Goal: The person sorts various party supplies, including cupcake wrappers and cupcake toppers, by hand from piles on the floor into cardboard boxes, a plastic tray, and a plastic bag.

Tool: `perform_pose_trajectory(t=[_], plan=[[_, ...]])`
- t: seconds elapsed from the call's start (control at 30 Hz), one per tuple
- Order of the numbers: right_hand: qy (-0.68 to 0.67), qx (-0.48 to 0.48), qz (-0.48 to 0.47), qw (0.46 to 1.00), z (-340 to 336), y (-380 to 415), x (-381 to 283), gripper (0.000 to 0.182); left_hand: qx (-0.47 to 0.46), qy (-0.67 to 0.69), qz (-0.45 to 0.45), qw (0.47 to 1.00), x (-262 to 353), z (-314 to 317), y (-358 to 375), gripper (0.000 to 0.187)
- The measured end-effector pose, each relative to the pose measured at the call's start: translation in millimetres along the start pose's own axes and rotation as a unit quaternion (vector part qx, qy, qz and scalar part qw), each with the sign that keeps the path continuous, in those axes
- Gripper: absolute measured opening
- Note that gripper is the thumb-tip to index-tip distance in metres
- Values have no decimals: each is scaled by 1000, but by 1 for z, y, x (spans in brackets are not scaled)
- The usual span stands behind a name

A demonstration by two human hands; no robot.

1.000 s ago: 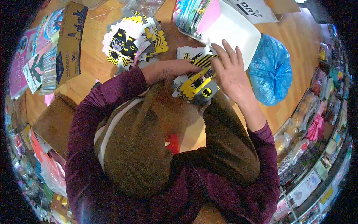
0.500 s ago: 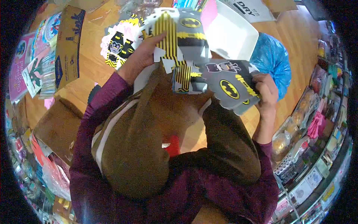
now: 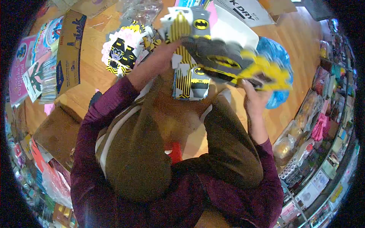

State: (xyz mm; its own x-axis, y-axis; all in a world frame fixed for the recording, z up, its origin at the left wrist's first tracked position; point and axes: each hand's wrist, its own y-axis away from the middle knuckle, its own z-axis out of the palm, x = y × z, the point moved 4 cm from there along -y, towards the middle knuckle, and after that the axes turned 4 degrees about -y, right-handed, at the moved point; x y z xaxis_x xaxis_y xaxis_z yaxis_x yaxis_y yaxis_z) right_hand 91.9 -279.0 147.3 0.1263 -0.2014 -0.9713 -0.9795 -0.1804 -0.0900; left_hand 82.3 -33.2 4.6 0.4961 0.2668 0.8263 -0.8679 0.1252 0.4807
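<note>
Pale wooden flooring (image 3: 91, 76) shows across the upper half of the frame, and crowded shelves (image 3: 323, 125) curve along the right edge. Just above the centre, the person's left hand (image 3: 168, 52) is closed on a bundle of striped cards (image 3: 181, 26), yellow and black with white flaps. A grey panel with a yellow bat badge (image 3: 200, 24) sits at the right of that bundle. Right of centre, the right hand (image 3: 258, 99) grips yellow cutouts (image 3: 268, 72) by their lower edge, thumb on top; these are blurred. Grey scalloped pieces (image 3: 220, 57) span the space between both hands, too blurred to tell which hand bears them.

Directly below, in the middle of the frame, lies a stack of cards (image 3: 192, 88) with similar stripes and badge. Farther out, at upper left of centre, a loose pile of cutouts (image 3: 119, 53) lies near crumpled clear plastic (image 3: 140, 11). At upper right of centre, a white tray (image 3: 243, 36) stands partly behind the raised cards, with a blue plastic bag (image 3: 272, 45) beside it. At upper left, a cardboard box (image 3: 70, 53) stands next to wrapped packets (image 3: 47, 78). Brown trousers (image 3: 133, 159) fill the lower middle.
</note>
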Motion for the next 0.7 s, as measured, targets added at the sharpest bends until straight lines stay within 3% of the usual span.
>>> perform_pose_trajectory(t=[0.03, 0.1, 0.13, 0.17, 0.2, 0.23, 0.27, 0.37, 0.4, 0.43, 0.47, 0.5, 0.53, 0.57, 0.6, 0.7], plan=[[-50, -5, 56, 997, 11, -5, 8, 37, 1, 0, 1, 1000, -7, 5, -3, 23], [-40, -60, 138, 988, 29, -5, 23, 37, -49, 184, 58, 980, 23, 40, 12, 25], [-92, -75, 177, 977, 34, -3, 31, 38, -71, -80, 244, 964, -10, 24, -14, 28], [-144, -91, 215, 962, 38, -1, 38, 38, -68, -81, 246, 963, 0, 26, -8, 28], [-109, -112, 208, 966, 36, -1, 44, 37, -74, 128, 101, 984, 10, 33, 2, 28], [-109, -112, 209, 965, 35, -1, 45, 37, -77, 330, -53, 940, 16, 43, 15, 27], [-126, -114, 214, 962, 35, 1, 46, 37, -37, 330, -74, 940, 23, 45, 22, 25], [-151, -106, 241, 953, 34, 3, 47, 34, -49, 343, -78, 935, 25, 47, 26, 25], [-162, -99, 260, 947, 34, 3, 48, 32, -50, 343, -77, 935, -2, 35, 10, 25], [-162, -99, 258, 947, 32, 1, 49, 32, -30, 66, 85, 994, -40, 11, -19, 26], [-149, -75, 224, 960, 25, -4, 48, 30, -7, -218, 237, 947, -55, 0, -30, 26], [-136, -50, 189, 971, 18, -9, 48, 27, -9, -220, 239, 946, -26, 2, -15, 26], [-102, -8, 147, 984, 8, -20, 44, 26, 13, 44, 113, 993, -5, -4, -1, 26], [-123, 54, 158, 978, 0, -32, 39, 24, 33, 303, -26, 952, 17, -1, 16, 27], [-82, 93, 119, 985, -11, -45, 40, 22, 112, 293, -27, 949, 33, -6, 26, 29], [-16, 124, 90, 988, -34, -80, 77, 20, 121, 329, 77, 933, 34, -43, 23, 29]])
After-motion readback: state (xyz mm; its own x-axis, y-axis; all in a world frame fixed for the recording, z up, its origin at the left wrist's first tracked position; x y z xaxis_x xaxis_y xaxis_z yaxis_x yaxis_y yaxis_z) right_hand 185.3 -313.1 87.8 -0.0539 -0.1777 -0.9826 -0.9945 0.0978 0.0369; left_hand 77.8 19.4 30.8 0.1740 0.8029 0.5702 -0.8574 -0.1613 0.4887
